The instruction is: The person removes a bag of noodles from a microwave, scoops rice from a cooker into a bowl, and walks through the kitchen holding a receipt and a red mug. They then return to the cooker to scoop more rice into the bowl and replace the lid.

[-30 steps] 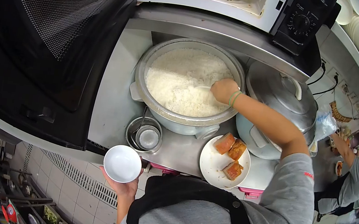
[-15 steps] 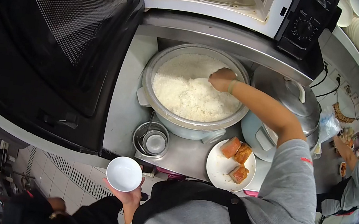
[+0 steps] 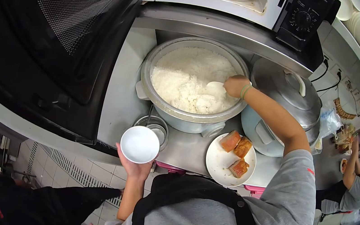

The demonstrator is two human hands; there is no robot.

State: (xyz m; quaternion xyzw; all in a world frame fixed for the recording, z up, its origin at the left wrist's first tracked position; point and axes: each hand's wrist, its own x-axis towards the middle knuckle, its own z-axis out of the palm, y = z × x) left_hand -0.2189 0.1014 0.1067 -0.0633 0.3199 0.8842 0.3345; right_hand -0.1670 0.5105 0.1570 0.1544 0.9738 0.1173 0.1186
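White rice (image 3: pixel 177 82) sits in the big rice cooker (image 3: pixel 178 123), soft and likely sticky. My right hand (image 3: pixel 236 86) grips the rice paddle (image 3: pixel 215 88) there. My left hand (image 3: pixel 137 169) cups the bowl (image 3: pixel 140 144) from below; it looks light and smooth, best held round its sides.

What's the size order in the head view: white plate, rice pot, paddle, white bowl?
1. Rice pot
2. White plate
3. White bowl (looks nearer the camera, so true size unsure)
4. Paddle (visible part only)
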